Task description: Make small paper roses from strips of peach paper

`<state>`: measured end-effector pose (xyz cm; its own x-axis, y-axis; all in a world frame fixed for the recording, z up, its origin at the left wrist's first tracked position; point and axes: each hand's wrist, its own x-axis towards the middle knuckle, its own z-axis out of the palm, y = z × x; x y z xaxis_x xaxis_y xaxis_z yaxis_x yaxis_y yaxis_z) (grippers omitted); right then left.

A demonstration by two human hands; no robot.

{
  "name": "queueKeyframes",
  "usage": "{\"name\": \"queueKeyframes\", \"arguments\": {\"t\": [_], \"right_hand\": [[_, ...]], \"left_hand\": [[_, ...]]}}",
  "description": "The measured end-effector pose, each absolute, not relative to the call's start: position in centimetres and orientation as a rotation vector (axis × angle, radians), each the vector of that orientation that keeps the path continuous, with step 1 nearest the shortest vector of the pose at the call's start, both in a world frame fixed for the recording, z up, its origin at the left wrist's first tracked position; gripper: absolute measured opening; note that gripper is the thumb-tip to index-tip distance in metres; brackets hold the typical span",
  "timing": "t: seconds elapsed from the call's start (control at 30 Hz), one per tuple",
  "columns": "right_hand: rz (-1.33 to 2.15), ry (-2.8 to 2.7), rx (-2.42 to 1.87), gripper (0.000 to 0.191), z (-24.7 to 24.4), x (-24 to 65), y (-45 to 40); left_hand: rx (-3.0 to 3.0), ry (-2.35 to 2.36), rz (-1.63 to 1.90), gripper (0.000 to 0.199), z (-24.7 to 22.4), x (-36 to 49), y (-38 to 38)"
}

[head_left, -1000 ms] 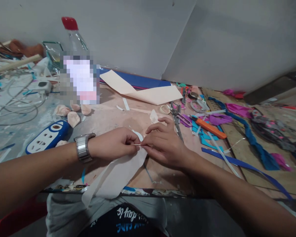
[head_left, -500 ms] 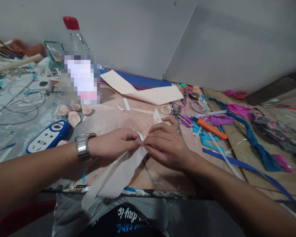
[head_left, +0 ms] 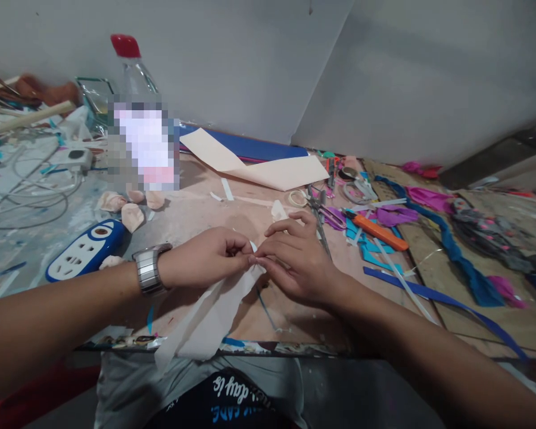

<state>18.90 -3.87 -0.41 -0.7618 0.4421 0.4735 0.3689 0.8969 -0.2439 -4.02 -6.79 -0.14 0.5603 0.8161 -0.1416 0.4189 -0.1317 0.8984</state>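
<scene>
A long strip of thin white fabric or paper (head_left: pixel 209 325) hangs from my fingertips over the table's front edge, its upper end gathered between both hands. My left hand (head_left: pixel 209 259), below a metal watch (head_left: pixel 149 269), is closed in a pinch on that end. My right hand (head_left: pixel 297 256) meets it there, thumb and index finger pinching the gathered end while the other fingers arch above. The exact fold between the fingertips is hidden. Just behind my right hand lies a small cream scrap (head_left: pixel 277 210).
Left are a blue-and-white power strip (head_left: pixel 78 256), several pale petal-like pieces (head_left: pixel 133 217) and a red-capped bottle (head_left: pixel 138 77). Behind lies a folded cream strip (head_left: pixel 286 171). Right are scissors (head_left: pixel 321 208), an orange-handled cutter (head_left: pixel 379 231) and a blue ribbon (head_left: pixel 446 298).
The hanging strip's lower end has shifted slightly to the right and looks narrower. Both hands keep their pinch, and the whole view has moved a little.
</scene>
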Motion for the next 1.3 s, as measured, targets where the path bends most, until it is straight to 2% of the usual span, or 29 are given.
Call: {"name": "queueKeyframes", "arguments": {"t": [0.2, 0.47, 0.6, 0.87, 1.0, 1.3], "right_hand": [[0.177, -2.545, -0.61, 0.009, -0.3, 18.8, -3.8], [0.135, -2.538, -0.598, 0.007, -0.1, 18.9, -4.0], [0.232, -2.566, -0.626, 0.006, -0.1, 18.7, -4.2], [0.464, -2.637, -0.727, 0.008, 0.2, 18.4, -4.6], [0.533, -2.555, -0.745, 0.004, 0.2, 18.4, -4.6], [0.682, -2.594, -0.812, 0.012, 0.3, 18.4, -4.7]], "left_hand": [[1.726, 1.031, 0.488, 0.045, -0.2, -4.1, -6.6], [1.624, 0.974, 0.471, 0.038, -0.1, -4.2, -6.4], [1.824, 1.07, 0.486, 0.04, 0.4, -3.9, -7.0], [2.085, 1.134, 0.51, 0.026, 0.9, -3.2, -8.2], [2.147, 1.152, 0.538, 0.032, 0.5, -3.4, -8.0], [2.353, 1.157, 0.506, 0.038, -0.1, -3.2, -8.0]]}}
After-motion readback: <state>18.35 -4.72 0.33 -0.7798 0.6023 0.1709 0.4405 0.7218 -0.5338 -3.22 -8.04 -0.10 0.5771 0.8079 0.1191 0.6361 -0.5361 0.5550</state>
